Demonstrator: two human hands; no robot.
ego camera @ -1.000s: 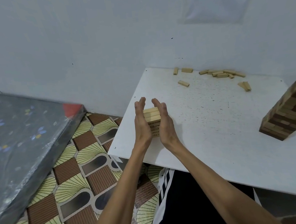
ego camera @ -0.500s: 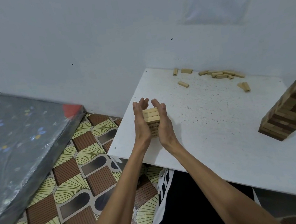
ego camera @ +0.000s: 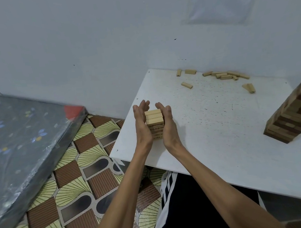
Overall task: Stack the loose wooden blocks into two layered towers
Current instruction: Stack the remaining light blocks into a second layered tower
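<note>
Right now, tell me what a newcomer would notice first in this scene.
The left hand and right hand press flat against the sides of a short block tower near the front left corner of the table. A taller two-toned tower stands at the right edge, and loose blocks lie scattered along the far side.

**Soft flat light, bent edges**

Even, cool indoor light. A faint shadow lies on the table just right of the right hand. Far left of the left hand, the wrapped mattress is blurred and glinting. Far right, the tower tilts with wide-angle distortion.
</note>
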